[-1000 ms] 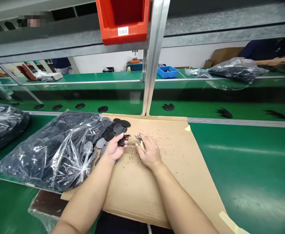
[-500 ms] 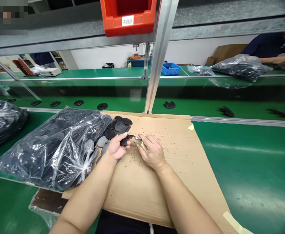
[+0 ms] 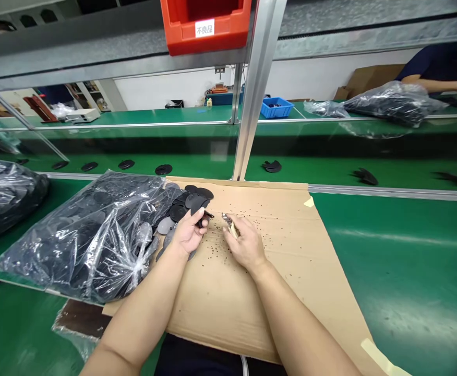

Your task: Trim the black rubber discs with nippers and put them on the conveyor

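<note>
Hands face to face: left hand (image 3: 191, 232) pinching a black piece (image 3: 209, 214), right hand (image 3: 248, 243) gripping a tool (image 3: 233, 230)

With the cardboard sheet (image 3: 228, 297) as the dial and twelve straight ahead, a green bench (image 3: 408, 250) spreads out at three o'clock. Overhead at twelve crosses a grey metal shelf (image 3: 95, 65), a white wall (image 3: 166, 94) beyond it. Below runs a green strip (image 3: 213, 169), where black parts (image 3: 271, 166) lie in spaced groups. Between nine and ten sits a big clear bag (image 3: 87, 230) of dark discs, overlapping the cardboard; farther out, at ten, is a second bag (image 3: 9, 198). Past one, across the strip, a person (image 3: 428, 60) in dark clothing is behind another filled bag (image 3: 396, 102). A red bin (image 3: 208, 46) shows just before twelve, a blue basket (image 3: 276, 110) just after. Loose discs (image 3: 178, 213) are heaped between ten and eleven, beside the left hand.

That hand is nearly closed, thumb against fingers on the black piece, whose end pokes toward three. Opposite, the right hand curls round the tool's pale handle; its metal tip points toward ten, near the piece but apart from it. Tiny dark crumbs (image 3: 213, 256) dot the cardboard around both.
</note>
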The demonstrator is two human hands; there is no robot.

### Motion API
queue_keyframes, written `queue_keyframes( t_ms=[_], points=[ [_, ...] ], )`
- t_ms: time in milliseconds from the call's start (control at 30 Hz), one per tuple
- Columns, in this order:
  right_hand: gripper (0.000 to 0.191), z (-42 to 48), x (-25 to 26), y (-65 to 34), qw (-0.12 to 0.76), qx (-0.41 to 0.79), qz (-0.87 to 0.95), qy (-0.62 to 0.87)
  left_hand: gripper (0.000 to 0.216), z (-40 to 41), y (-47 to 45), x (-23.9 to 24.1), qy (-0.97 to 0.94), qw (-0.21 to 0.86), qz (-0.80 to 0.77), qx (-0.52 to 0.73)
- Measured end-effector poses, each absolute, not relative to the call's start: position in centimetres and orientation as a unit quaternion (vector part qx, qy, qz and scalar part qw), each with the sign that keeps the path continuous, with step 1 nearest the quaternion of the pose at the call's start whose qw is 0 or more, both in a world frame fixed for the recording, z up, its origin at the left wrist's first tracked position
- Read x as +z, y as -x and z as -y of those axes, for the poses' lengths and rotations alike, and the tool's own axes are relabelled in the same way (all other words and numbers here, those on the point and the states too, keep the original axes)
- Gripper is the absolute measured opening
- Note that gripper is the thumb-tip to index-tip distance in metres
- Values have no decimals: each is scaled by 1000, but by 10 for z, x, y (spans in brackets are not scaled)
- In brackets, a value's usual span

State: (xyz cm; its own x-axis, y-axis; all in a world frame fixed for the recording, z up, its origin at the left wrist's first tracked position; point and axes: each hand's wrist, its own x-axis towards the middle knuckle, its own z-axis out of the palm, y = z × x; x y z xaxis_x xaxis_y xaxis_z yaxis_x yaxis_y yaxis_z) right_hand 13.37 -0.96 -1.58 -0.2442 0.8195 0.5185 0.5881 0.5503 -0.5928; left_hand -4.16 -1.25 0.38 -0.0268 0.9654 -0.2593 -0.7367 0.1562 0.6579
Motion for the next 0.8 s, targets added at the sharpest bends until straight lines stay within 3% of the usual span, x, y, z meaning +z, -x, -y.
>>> queue_keyframes(
  t_ms=[200, 400, 800],
  points=[
    [35, 10, -17, -132, 451, 221, 747, 435, 23, 12, 44, 4, -164, 679, -334, 633],
    [37, 13, -17, -131, 402, 250, 767, 434, 16, 9, 49, 6, -128, 702, -348, 608],
    [40, 17, -13, -130, 295, 129, 850, 416, 19, 13, 43, 9, -169, 732, -357, 556]
  ],
)
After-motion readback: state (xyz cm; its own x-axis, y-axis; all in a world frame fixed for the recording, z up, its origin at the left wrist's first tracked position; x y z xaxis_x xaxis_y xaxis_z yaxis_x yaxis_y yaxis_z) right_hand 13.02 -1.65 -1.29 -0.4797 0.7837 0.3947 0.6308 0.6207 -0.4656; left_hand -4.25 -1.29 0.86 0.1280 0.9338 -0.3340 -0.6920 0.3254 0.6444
